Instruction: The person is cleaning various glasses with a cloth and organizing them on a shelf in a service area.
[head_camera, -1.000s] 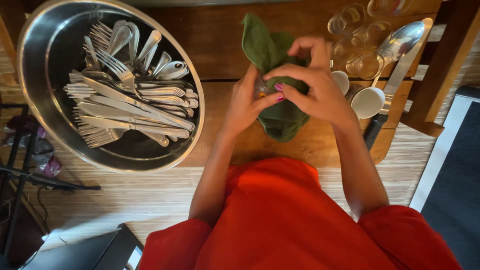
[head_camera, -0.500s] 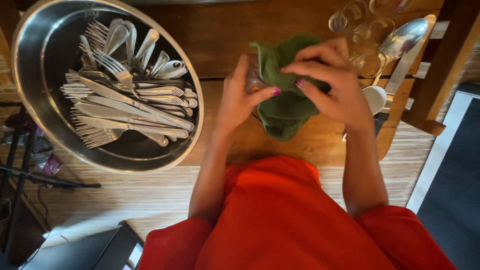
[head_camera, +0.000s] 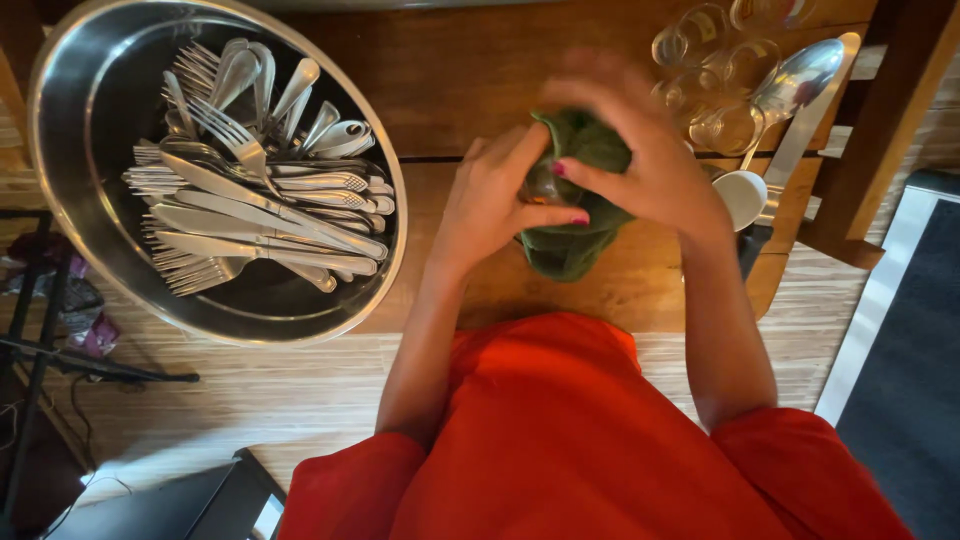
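**Both hands close around the green cloth**

Since the earlier frames, the crumpled dark green cloth (head_camera: 572, 200) has sunk from an upright peak into a low bundle, and the right hand (head_camera: 650, 160) has come over its top; this hand is blurred, so it is in motion. The left hand (head_camera: 492, 205) presses on the left side of the bundle, thumb pointing right. Each grip is closed on the cloth. Something small and shiny shows between the fingers at the left edge of the cloth; I cannot tell what it is.

The bundle sits above the brown wooden counter (head_camera: 450, 70), near the near edge and in front of the red garment (head_camera: 560, 440). At far left stands the large round steel bowl (head_camera: 60, 110) full of silver forks, knives and spoons (head_camera: 260, 210). At far right lie several clear small glasses (head_camera: 700, 60), a big steel serving spoon (head_camera: 795, 85) and a small white cup (head_camera: 742, 195).

To wipe well, I judge that the left hand should hold the object firm while the right hand turns the cloth around it, with cloth always between fingers and metal, so no marks remain.
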